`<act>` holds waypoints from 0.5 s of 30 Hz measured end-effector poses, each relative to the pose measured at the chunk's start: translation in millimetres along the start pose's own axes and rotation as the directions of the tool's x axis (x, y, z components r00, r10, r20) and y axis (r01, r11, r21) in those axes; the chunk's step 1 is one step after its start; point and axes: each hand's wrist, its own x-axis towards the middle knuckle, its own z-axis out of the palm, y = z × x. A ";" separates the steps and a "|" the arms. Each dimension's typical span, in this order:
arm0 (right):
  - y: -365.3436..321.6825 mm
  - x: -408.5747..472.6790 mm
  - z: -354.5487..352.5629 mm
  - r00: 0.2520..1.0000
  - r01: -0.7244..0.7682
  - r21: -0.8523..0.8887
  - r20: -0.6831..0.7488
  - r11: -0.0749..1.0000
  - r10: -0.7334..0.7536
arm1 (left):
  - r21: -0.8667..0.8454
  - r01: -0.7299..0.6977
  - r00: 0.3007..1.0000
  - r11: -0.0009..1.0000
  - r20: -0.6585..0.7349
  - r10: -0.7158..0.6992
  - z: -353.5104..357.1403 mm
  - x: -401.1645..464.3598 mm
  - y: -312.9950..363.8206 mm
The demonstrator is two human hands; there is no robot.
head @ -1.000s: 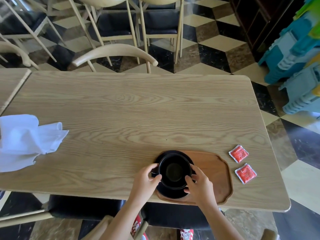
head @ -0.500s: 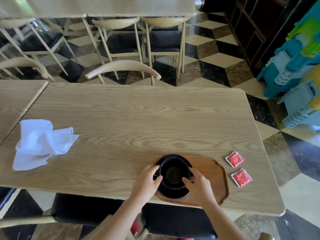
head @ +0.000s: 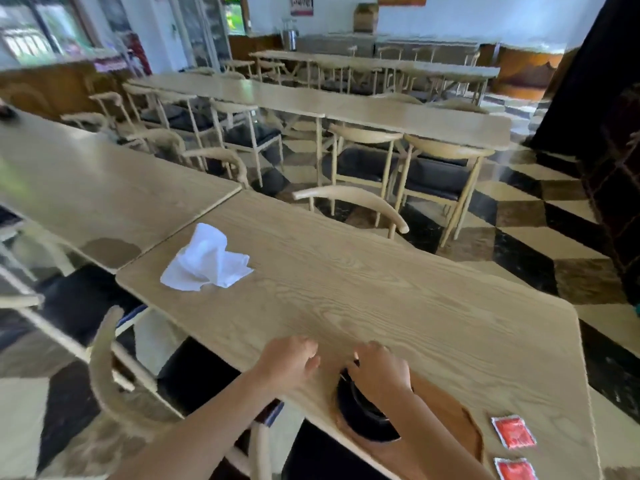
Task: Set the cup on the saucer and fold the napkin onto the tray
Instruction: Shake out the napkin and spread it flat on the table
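Note:
The black cup [head: 360,405] stands on the black saucer [head: 372,429] at the left end of the brown wooden tray [head: 453,431]. My right hand [head: 379,370] lies over the cup's top and hides most of it. My left hand [head: 289,362] hovers just left of the cup, off it, fingers loosely curled with nothing in them. The white napkin [head: 207,263] lies crumpled on the table's far left part, well away from both hands.
Two red sachets [head: 512,433] lie right of the tray near the table [head: 381,289] edge. A chair back [head: 349,199] stands across the table, another chair [head: 107,368] at my left. A second table adjoins on the left.
The camera has tilted up and turned left, showing the room. My left hand has come off the cup and moved left. My right hand stays on the cup.

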 end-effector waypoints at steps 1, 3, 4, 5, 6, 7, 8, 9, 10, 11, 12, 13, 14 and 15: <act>-12.5 0.7 -2.8 0.999 0.042 -0.038 0.022 0.998 -0.041 | -0.009 0.004 1.000 1.000 -0.010 -0.004 -5.0 -9.4 -5.9; -38.4 -0.3 -9.0 0.993 0.115 -0.067 0.040 0.991 -0.112 | 0.003 0.038 0.999 0.999 -0.017 -0.038 -12.1 -26.0 -21.1; -50.9 -1.0 -11.8 0.990 0.140 -0.050 0.038 0.989 -0.138 | 0.024 0.061 0.998 0.998 -0.017 -0.060 -15.9 -32.9 -29.0; -62.5 -2.1 -14.2 0.988 0.155 -0.026 0.032 0.988 -0.154 | 0.046 0.080 0.997 0.996 -0.023 -0.079 -21.0 -38.9 -35.8; -73.1 -3.6 -16.5 0.985 0.170 -0.004 0.021 0.986 -0.169 | 0.070 0.089 0.996 0.994 -0.030 -0.087 -25.4 -43.7 -43.2; -83.1 -4.8 -18.1 0.982 0.188 0.011 0.009 0.982 -0.188 | 0.091 0.096 0.995 0.991 -0.041 -0.092 -31.1 -49.2 -50.3; -92.2 -5.6 -19.0 0.978 0.209 0.015 -0.006 0.978 -0.209 | 0.111 0.097 0.994 0.989 -0.054 -0.092 -35.3 -53.8 -59.2; -101.8 -6.3 -19.1 0.973 0.231 0.005 -0.023 0.973 -0.231 | 0.121 0.099 0.993 0.988 -0.069 -0.091 -39.6 -59.5 -69.1; -112.5 -7.3 -19.4 0.967 0.252 -0.016 -0.043 0.968 -0.253 | 0.125 0.101 0.992 0.987 -0.082 -0.091 -43.3 -65.2 -80.3; -124.1 -8.3 -19.6 0.961 0.268 -0.037 -0.059 0.963 -0.269 | 0.130 0.103 0.991 0.986 -0.095 -0.091 -46.9 -71.7 -92.0; -137.3 -8.9 -19.7 0.957 0.277 -0.053 -0.074 0.960 -0.280 | 0.137 0.098 0.990 0.986 -0.114 -0.083 -49.9 -78.0 -104.5; -151.7 -8.9 -18.6 0.956 0.276 -0.065 -0.086 0.959 -0.281 | 0.144 0.093 0.989 0.985 -0.128 -0.075 -52.9 -85.4 -117.5; -167.9 -9.1 -16.7 0.955 0.272 -0.074 -0.099 0.959 -0.279 | 0.147 0.084 0.988 0.986 -0.142 -0.063 -54.9 -93.0 -131.5; -185.9 -8.7 -13.5 0.955 0.267 -0.081 -0.112 0.960 -0.275 | 0.148 0.075 0.986 0.986 -0.159 -0.051 -57.3 -101.1 -146.1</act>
